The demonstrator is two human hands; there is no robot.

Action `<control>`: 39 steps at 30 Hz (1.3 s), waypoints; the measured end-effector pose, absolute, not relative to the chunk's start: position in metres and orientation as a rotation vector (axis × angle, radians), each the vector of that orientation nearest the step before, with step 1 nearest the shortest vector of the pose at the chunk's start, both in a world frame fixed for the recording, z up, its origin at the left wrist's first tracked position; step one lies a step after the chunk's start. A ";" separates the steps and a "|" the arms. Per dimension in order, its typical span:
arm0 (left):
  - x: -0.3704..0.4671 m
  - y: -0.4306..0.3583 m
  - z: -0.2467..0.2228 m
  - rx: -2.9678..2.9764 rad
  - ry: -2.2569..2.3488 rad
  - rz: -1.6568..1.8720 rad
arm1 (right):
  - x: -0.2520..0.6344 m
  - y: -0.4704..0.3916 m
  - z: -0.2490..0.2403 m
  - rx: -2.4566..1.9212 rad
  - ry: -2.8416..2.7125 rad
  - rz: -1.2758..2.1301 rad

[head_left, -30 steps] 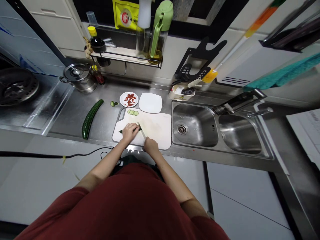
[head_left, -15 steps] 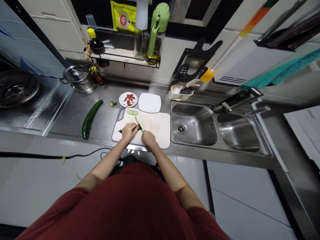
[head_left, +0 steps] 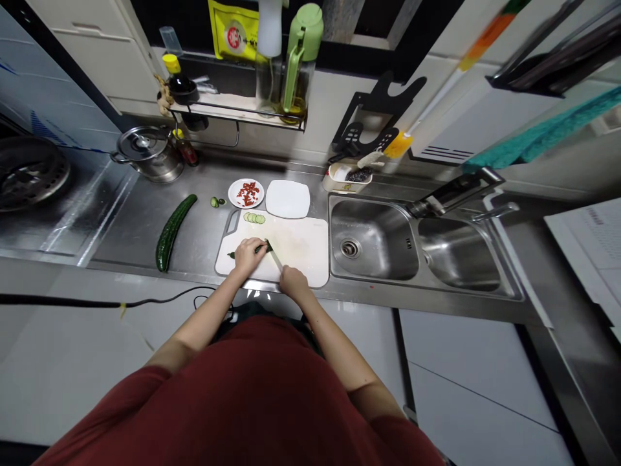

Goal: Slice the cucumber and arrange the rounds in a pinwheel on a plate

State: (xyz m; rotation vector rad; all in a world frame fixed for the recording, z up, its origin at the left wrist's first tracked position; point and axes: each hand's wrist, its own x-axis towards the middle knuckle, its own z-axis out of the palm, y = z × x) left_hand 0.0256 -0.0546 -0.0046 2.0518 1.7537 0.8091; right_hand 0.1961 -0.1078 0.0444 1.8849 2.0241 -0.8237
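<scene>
On the white cutting board point(head_left: 303, 249), my left hand point(head_left: 248, 255) is closed over a dark green cucumber piece point(head_left: 231, 255), whose two ends stick out past the fingers. My right hand point(head_left: 293, 282) grips a knife point(head_left: 275, 259); its handle is hidden in the fist. The blade points up and left, close by the cucumber's right end. Several pale cucumber slices point(head_left: 254, 218) lie overlapped at the board's upper left. Behind the board stand a white plate of chopped red pieces point(head_left: 246, 192) and a bare white square plate point(head_left: 288, 199).
A whole cucumber point(head_left: 175, 232) lies left of the board, with cut cucumber ends point(head_left: 218, 202) behind. A lidded pot point(head_left: 148, 155) stands at the back left. The double sink point(head_left: 373, 239) adjoins the board's right side. A bottle rack point(head_left: 237, 111) hangs over the counter.
My right hand has drawn the knife slightly down and right, away from the cucumber's top side. My left hand stays on the cucumber. The whole view has shifted a little.
</scene>
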 end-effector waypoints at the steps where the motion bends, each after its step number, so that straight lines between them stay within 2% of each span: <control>1: 0.026 -0.055 -0.004 2.047 1.753 0.811 | 0.197 -0.110 0.045 1.878 2.020 -0.826; 20: 0.028 -0.053 0.000 1.984 1.773 0.856 | 0.229 -0.133 0.054 1.845 2.057 -0.754; 31: 0.032 -0.045 0.022 1.777 1.818 1.067 | 0.246 -0.116 0.065 2.208 2.030 -0.342; 39: 0.034 -0.040 0.041 1.942 1.616 0.957 | 0.248 -0.114 0.068 2.259 2.153 -0.229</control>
